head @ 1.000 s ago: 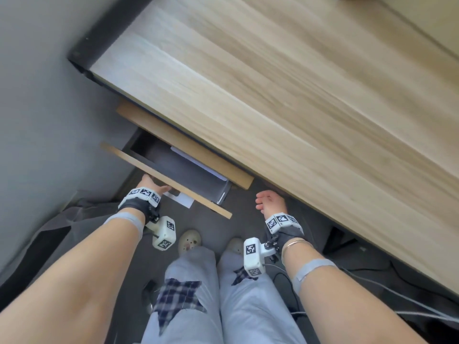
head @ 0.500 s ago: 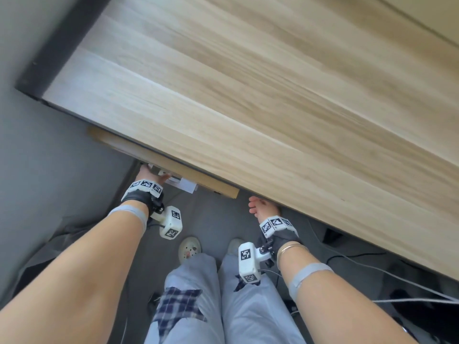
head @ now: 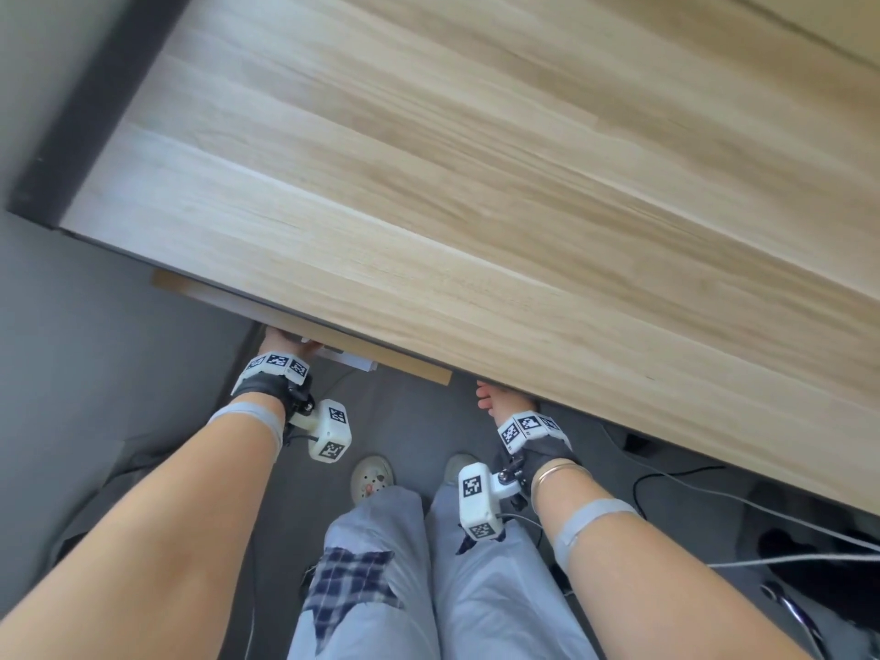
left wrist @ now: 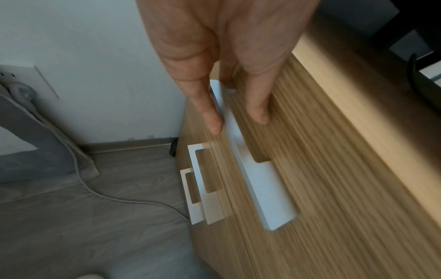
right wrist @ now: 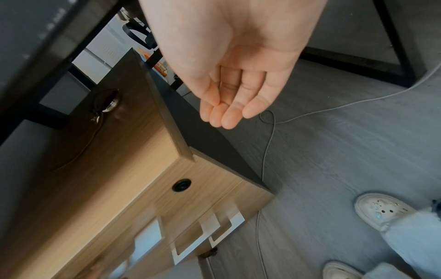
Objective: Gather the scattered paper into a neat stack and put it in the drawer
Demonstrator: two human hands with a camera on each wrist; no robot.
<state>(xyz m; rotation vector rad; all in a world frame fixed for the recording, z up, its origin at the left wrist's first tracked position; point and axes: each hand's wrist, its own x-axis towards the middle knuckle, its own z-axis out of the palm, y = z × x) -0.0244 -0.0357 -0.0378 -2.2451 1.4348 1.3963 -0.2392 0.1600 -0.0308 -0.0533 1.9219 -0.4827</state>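
Two hands are seen below the front edge of a wide wooden desk [head: 476, 183], which fills most of the head view. Under the desk's left part a stack of wooden drawers [left wrist: 322, 188] is shown, each front fitted with a white handle. The top drawer front [head: 381, 357] is seen from above as a narrow strip just proud of the desk edge, so that the drawer appears shut or nearly so; a small gap cannot be ruled out because of motion blur. The paper is not visible in any view, and its place cannot be told from these pictures.

The left hand [left wrist: 229, 62] is laid against the top drawer at its white handle [left wrist: 260, 181]. Its fingers [left wrist: 259, 105] are held nearly straight, pointing along the drawer front, with the thumb on the lower side of the handle and another finger on the wood above it. Whether the middle fingers are hooked behind the handle cannot be told. Nothing is carried by this hand.

The right hand [right wrist: 233, 71] is held in the air well to the right of the drawers, near the desk edge, palm open and fingers only loosely curved. Nothing is held or touched by it.

Grey floor [head: 409, 421] is seen beneath, with thin cables [right wrist: 267, 151] lying across it and two pale shoes [head: 372, 478] between the forearms.
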